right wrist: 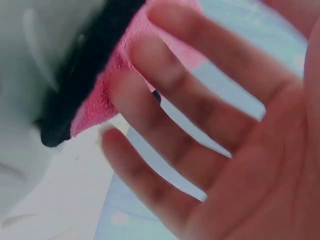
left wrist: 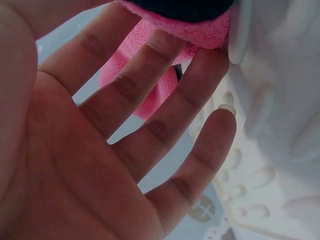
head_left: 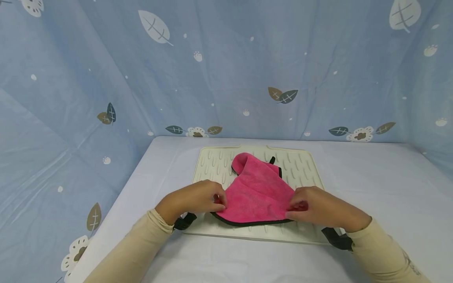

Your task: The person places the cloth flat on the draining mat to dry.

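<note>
A pink towel [head_left: 256,188] with a dark edge binding lies bunched on a cream ridged mat [head_left: 212,163], its far end folded over and a small black loop [head_left: 272,160] sticking out. My left hand [head_left: 198,198] pinches the near left edge between thumb and fingers. At the near right corner, my right hand [head_left: 315,204] pinches the cloth likewise. In the left wrist view the towel [left wrist: 215,36] covers the fingertips at the top. The right wrist view has the dark-bound edge [right wrist: 80,75] crossing beside the fingers [right wrist: 155,115], over the mat.
The mat lies on a white-covered table [head_left: 382,177]. A blue curtain [head_left: 233,78] with leaf and flower prints hangs along the back and both sides. Black straps [head_left: 337,238] circle the wrists, next to beige sleeves [head_left: 385,251].
</note>
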The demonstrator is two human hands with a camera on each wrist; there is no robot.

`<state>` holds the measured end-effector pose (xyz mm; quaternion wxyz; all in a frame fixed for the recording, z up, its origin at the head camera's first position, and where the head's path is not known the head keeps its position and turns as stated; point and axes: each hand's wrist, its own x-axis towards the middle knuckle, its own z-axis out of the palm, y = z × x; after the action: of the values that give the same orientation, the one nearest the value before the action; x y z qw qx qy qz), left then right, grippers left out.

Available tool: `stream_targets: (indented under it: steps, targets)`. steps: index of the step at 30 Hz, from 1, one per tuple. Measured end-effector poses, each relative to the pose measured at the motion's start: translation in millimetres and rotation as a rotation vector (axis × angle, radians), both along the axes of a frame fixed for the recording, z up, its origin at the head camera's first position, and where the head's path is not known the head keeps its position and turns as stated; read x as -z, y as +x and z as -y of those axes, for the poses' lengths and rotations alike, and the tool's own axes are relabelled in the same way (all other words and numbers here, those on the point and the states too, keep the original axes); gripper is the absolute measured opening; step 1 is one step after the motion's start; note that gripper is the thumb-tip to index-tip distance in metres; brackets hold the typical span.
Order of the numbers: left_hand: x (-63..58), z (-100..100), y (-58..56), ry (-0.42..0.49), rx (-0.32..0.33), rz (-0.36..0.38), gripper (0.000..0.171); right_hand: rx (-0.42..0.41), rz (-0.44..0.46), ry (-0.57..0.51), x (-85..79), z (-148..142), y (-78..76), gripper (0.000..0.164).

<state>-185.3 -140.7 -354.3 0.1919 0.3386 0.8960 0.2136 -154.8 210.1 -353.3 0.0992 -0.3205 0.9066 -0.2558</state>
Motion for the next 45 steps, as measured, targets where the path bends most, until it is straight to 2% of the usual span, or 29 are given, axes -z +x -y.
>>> stream_targets:
  steps: [7,12,16,20,24,27,29,33,36,41,45]
  targets:
    - [4.8,0,1.8,-0.005,-0.004,0.002,0.008,0.208,-0.127,-0.015,0.7,8,-7.8,0.004]
    - [5.1,-1,1.9,-0.005,-0.002,-0.006,0.008,0.282,-0.206,-0.075,-0.8,19,-24.2,0.005]
    - [4.0,-4,1.6,-0.011,0.002,-0.006,0.007,0.338,-0.191,-0.076,0.7,23,-38.0,0.007]
    - [3.2,-7,1.0,-0.008,0.014,-0.011,0.007,0.396,-0.147,-0.013,7.5,21,-48.5,0.014]
    - [5.5,-8,0.5,-0.010,0.006,-0.020,0.011,0.403,-0.100,0.022,14.2,22,-55.9,0.019]
    - [6.4,-5,0.0,-0.003,-0.008,-0.011,0.013,0.385,-0.099,0.000,15.1,26,-58.5,0.016]
    - [3.0,0,-2.2,0.005,-0.006,-0.002,0.012,0.376,-0.113,-0.014,14.0,28,-59.0,0.012]
    - [-16.1,14,-18.5,0.027,-0.050,-0.056,0.010,0.382,-0.144,-0.042,10.9,31,-59.1,0.012]
    - [-26.9,17,-36.0,0.002,-0.131,-0.129,0.014,0.398,-0.153,-0.056,10.1,31,-58.9,0.013]
    - [-23.0,0,-61.3,-0.127,-0.223,-0.198,0.022,0.409,-0.152,-0.064,14.6,31,-60.9,0.016]
    - [-15.9,-20,-75.1,-0.232,-0.270,-0.202,0.035,0.394,-0.140,-0.073,17.3,34,-61.5,0.011]
